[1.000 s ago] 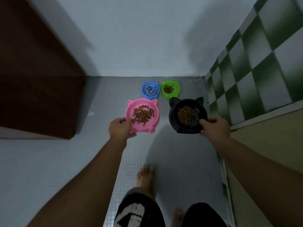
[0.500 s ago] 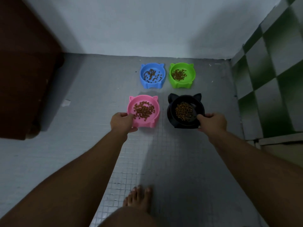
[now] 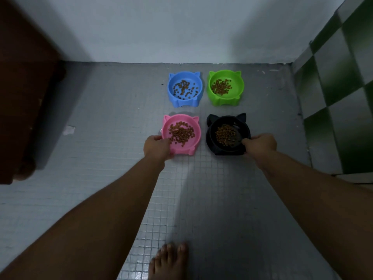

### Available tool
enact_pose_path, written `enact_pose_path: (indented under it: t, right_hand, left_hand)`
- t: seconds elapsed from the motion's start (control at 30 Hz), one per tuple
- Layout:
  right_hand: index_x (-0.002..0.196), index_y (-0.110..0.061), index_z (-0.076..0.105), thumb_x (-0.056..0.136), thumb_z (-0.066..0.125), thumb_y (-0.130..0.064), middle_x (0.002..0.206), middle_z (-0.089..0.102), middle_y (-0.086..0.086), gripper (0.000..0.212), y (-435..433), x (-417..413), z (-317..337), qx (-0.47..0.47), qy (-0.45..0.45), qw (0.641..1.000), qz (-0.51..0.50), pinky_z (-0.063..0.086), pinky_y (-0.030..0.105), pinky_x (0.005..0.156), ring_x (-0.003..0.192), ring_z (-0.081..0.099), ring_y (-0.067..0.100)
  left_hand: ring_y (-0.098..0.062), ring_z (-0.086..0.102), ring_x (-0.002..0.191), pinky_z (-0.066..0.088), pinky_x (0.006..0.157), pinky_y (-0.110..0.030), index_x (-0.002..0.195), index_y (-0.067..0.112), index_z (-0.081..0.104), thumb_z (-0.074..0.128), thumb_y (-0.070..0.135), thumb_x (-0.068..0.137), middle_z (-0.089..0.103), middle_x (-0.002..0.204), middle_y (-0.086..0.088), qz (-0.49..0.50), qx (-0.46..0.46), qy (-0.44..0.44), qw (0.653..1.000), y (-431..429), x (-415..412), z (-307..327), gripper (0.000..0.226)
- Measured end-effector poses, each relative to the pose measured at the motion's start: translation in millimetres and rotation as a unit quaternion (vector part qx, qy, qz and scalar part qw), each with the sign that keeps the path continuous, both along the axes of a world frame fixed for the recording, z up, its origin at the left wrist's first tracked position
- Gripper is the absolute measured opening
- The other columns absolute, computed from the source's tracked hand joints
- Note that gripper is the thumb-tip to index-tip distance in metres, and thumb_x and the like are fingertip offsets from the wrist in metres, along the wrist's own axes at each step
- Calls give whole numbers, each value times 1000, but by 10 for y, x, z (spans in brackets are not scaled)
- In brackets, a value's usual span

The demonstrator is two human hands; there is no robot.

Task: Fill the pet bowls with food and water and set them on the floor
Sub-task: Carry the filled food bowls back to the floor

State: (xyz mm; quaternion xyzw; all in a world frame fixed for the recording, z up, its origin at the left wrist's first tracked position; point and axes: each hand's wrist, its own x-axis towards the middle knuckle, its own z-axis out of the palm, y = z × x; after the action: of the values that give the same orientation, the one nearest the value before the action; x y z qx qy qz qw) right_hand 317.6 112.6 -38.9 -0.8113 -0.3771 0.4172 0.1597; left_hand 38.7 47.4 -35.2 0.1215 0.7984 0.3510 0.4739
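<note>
Several cat-eared pet bowls with brown kibble stand on the grey tiled floor. A blue bowl (image 3: 196, 88) and a green bowl (image 3: 238, 88) sit side by side near the back wall. In front of them are a pink bowl (image 3: 196, 128) and a black bowl (image 3: 211, 134). My left hand (image 3: 156, 147) grips the pink bowl's near left rim. My right hand (image 3: 260, 143) grips the black bowl's near right rim, thumb over the edge. Both bowls appear to rest on the floor.
A dark wooden cabinet (image 3: 26, 98) stands at the left. A white wall runs along the back, and a green and white checkered wall (image 3: 343, 87) closes the right. My bare foot (image 3: 169, 259) is on the small floor tiles. A white scrap (image 3: 68, 129) lies left of the bowls.
Both hands have lowered the pink and black bowls down onto the floor, in front of the blue and green ones. My head has come lower and closer to the floor.
</note>
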Motion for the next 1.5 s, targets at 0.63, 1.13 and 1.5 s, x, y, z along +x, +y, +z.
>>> enact_pose_path:
  t: [0.63,1.13,1.5]
  right_hand:
    - [111,10,66,93,73,-27,117,68,22,42,-109,-23,150,16,-44,999,4,47,31,77,107,66,36]
    - [89,-8,66,85,76,-35,87,71,15,29,-246,3,1866,103,-22,993,54,60,44,78,84,70,34]
    - [89,-13,63,87,76,-26,89,68,6,19,-432,-290,4097,136,39,987,76,50,29,75,85,65,23]
  left_hand:
    - [-33,69,98,63,82,-49,119,7,51,71,17,96,57,109,-12,-103,-17,97,990,17,-98,97,33]
    - [-19,62,88,34,44,-7,99,20,60,68,20,94,70,107,-7,-189,33,169,967,-79,310,1757,9]
    - [-25,67,91,51,77,-31,107,12,67,69,29,96,66,88,0,-206,58,188,958,-204,332,4084,20]
